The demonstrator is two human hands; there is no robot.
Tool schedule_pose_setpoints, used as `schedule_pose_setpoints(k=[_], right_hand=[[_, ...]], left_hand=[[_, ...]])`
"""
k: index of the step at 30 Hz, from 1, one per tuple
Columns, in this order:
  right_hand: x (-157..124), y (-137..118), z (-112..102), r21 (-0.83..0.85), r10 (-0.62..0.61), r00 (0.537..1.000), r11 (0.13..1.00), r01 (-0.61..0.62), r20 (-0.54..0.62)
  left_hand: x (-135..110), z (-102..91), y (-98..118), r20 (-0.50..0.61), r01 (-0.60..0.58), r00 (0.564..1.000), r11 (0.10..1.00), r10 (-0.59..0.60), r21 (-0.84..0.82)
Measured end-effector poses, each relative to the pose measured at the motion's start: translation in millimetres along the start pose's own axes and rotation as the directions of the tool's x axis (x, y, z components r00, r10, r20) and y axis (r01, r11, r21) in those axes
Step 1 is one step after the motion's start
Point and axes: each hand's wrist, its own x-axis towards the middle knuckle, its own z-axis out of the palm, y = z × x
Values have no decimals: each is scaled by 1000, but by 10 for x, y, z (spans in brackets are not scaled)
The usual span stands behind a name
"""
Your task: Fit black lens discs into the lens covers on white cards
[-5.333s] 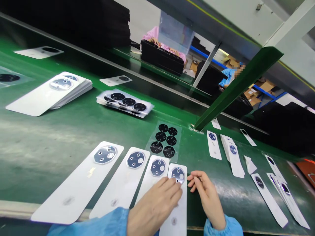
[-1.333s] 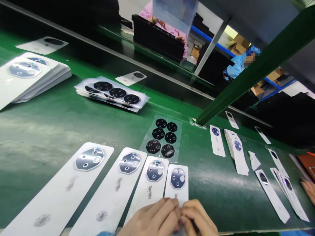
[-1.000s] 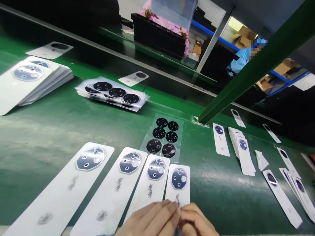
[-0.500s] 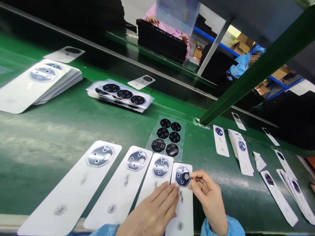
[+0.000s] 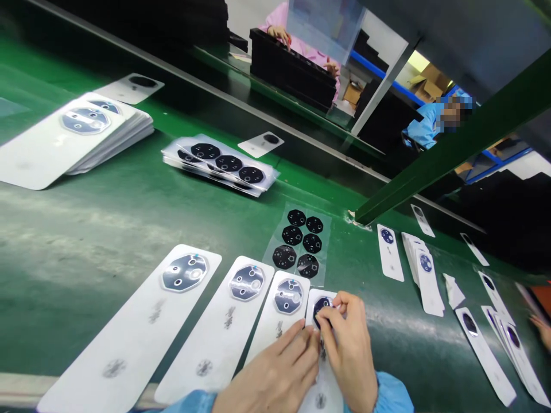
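Four long white panels lie in a row at the front, each bearing a dark octagonal sticker with round holes. My left hand (image 5: 275,370) rests with its fingers laid flat over the lower part of the rightmost panel (image 5: 316,295) and the edge of the neighbouring panel (image 5: 262,338). Bent over the rightmost panel's octagonal sticker (image 5: 319,305) is my right hand (image 5: 349,344), thumb and forefinger pinched at its surface. Whatever lies between those fingertips is hidden. Just behind the row is a clear sheet (image 5: 275,240) with several black octagonal stickers.
A stack of white panels (image 5: 38,152) is at left, beside a pile of sticker sheets (image 5: 176,160). More panels (image 5: 430,292) and a crumpled white scrap (image 5: 453,291) lie to the right. A green post (image 5: 400,183) rises behind. Co-workers are across the bench; another person's hand (image 5: 541,330) shows at right.
My right hand has moved left from the sticker's right edge to over its face, covering much of it. My left hand stays on the panel. The view has shifted slightly.
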Motion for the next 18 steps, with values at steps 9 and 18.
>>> schedule_pose_setpoints(k=[9, 18], right_hand=[[114, -13, -44, 137, 199, 979, 972, -192, -37], [29, -66, 7, 59, 179, 983, 983, -177, -35]], left_hand=[[5, -47, 9, 9, 40, 999, 999, -40, -25], [17, -82, 28, 4, 77, 997, 996, -77, -39]])
